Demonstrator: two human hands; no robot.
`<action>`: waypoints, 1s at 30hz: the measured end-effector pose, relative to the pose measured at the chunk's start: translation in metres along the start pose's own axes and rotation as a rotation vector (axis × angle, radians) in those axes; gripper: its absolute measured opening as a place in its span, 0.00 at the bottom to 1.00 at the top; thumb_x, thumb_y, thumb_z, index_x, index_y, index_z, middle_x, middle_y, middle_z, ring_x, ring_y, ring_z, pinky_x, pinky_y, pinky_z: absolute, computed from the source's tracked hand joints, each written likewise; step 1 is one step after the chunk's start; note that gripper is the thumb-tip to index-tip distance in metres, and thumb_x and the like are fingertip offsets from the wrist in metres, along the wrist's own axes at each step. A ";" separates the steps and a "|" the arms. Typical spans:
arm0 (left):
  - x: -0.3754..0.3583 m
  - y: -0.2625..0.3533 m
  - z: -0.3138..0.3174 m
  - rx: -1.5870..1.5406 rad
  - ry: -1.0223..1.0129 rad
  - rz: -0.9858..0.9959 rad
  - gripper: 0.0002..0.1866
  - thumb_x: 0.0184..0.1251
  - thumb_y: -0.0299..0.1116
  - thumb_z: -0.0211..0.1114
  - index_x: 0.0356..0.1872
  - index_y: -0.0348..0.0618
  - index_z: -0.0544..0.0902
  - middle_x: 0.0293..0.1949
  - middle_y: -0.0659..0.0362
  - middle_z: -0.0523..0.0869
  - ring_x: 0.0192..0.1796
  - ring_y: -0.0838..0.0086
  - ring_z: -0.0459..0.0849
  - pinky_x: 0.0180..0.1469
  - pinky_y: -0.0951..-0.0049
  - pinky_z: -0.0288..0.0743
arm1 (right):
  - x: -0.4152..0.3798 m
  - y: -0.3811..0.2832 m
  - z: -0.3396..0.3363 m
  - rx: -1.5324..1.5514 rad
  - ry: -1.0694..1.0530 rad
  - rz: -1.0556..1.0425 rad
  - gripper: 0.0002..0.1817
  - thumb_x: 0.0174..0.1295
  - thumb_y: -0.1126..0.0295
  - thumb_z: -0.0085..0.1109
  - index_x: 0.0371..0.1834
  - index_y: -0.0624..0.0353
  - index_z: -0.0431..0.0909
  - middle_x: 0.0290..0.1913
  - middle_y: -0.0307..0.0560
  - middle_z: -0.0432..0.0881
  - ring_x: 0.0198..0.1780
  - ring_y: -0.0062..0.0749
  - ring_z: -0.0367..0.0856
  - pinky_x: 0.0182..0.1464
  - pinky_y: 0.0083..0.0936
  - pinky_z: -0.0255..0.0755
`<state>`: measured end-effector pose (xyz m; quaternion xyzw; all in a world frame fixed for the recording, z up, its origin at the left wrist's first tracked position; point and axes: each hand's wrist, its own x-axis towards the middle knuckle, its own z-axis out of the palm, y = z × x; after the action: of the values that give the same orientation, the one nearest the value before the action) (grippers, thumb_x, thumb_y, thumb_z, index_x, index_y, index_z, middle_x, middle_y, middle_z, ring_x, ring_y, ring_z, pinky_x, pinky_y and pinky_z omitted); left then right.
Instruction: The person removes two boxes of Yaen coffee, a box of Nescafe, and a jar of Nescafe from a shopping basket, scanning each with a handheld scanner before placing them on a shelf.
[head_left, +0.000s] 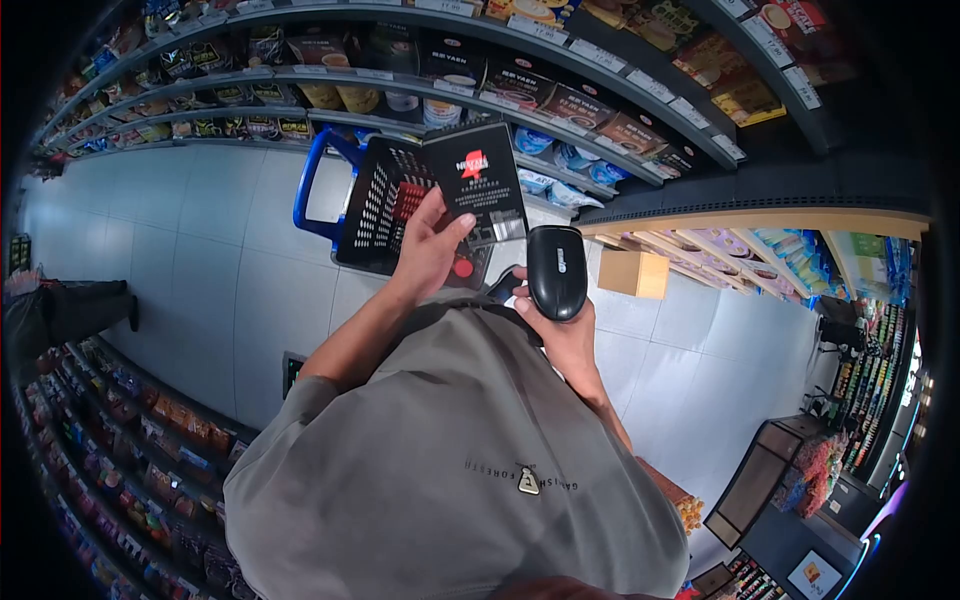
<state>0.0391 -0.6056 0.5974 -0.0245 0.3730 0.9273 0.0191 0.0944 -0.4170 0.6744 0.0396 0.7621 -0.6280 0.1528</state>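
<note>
My left hand [430, 250] is closed on the lower edge of a black Nescafé coffee box [490, 195], with the thumb on its printed face. A white barcode patch shows near the box's lower right corner. In my right hand [565, 335] is a black handheld barcode scanner [557, 275], its rounded head close to that corner and apart from it. My right fingers are partly hidden under the scanner. Behind the box stands a black mesh shopping basket [372, 210] with a blue handle [312, 185]; something red shows inside it.
Shelves of boxed coffee [520, 85] curve across the front. A cardboard box [634, 273] stands on the tiled floor [210, 220] to the right, beside a wooden-edged shelf [760, 217]. Snack shelves [150, 440] line the lower left. Another person's dark-clothed leg [80, 310] is at the left.
</note>
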 end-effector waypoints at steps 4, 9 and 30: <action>-0.003 -0.002 -0.004 -0.198 -0.178 -0.145 0.25 0.69 0.18 0.53 0.68 0.38 0.66 0.60 0.56 0.76 0.61 0.71 0.76 0.67 0.66 0.67 | 0.010 0.014 0.000 0.215 0.246 -0.063 0.21 0.57 0.74 0.68 0.54 0.66 0.78 0.42 0.45 0.83 0.40 0.25 0.82 0.39 0.21 0.75; -0.010 -0.018 0.006 -0.212 -0.243 -0.111 0.24 0.71 0.20 0.53 0.68 0.40 0.64 0.60 0.57 0.76 0.62 0.70 0.75 0.66 0.65 0.67 | 0.014 0.010 0.004 0.191 0.316 -0.100 0.11 0.53 0.75 0.72 0.38 0.64 0.81 0.28 0.36 0.80 0.31 0.17 0.77 0.33 0.18 0.71; -0.021 0.011 0.020 0.159 -0.040 0.010 0.33 0.75 0.31 0.55 0.74 0.43 0.48 0.64 0.56 0.66 0.65 0.70 0.70 0.62 0.62 0.72 | 0.042 0.050 0.025 0.004 0.421 -0.450 0.15 0.52 0.77 0.71 0.41 0.65 0.78 0.37 0.44 0.82 0.37 0.23 0.79 0.41 0.23 0.73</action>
<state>0.0588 -0.6001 0.6212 -0.0025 0.4449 0.8952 0.0240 0.0714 -0.4366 0.6113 -0.0004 0.7654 -0.6255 -0.1514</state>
